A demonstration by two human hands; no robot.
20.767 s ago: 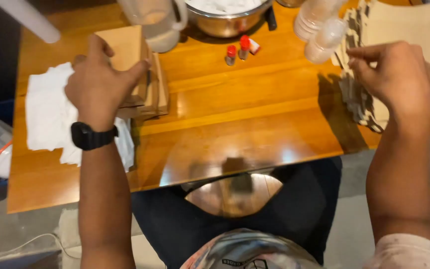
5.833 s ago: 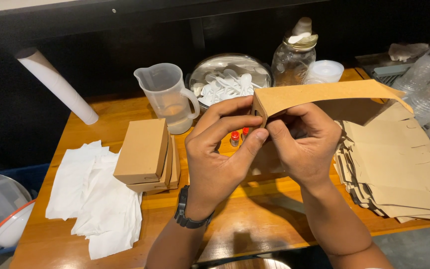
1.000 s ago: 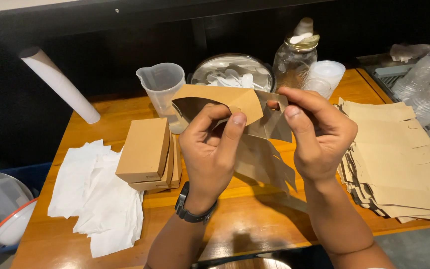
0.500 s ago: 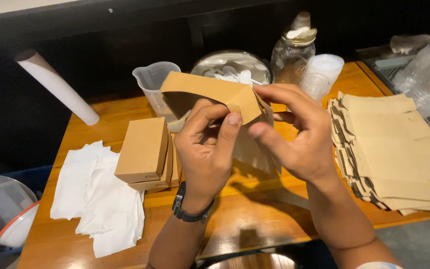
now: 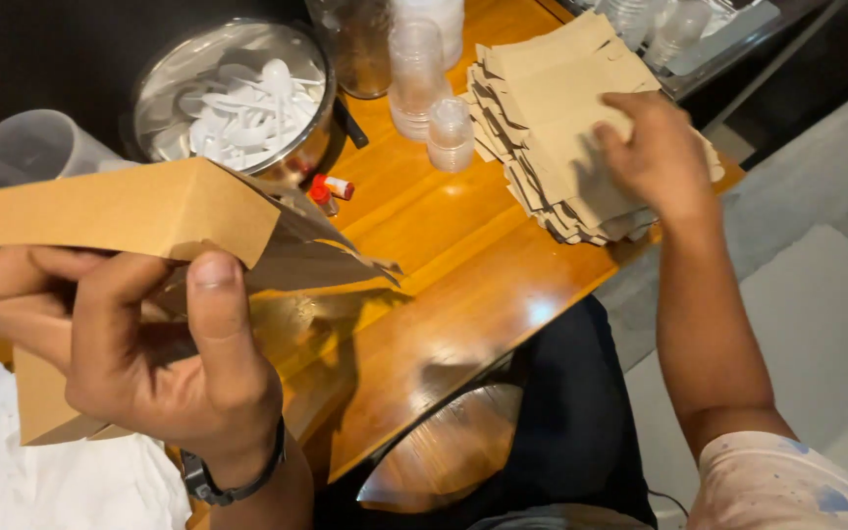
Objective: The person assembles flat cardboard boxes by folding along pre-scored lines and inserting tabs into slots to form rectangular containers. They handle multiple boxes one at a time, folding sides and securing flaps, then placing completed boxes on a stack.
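The left hand (image 5: 139, 353) pinches a half-folded box (image 5: 120, 211), thumb on its flap, above the table (image 5: 444, 275). The right hand (image 5: 655, 157) rests on the stack (image 5: 542, 108) beyond it, fingers spread.

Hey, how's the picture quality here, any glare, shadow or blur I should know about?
Head view: bright glare on the wooden table near its front edge; the left hand and its cardboard piece throw a dark shadow on the wood; the right hand on the cardboard stack looks slightly soft.
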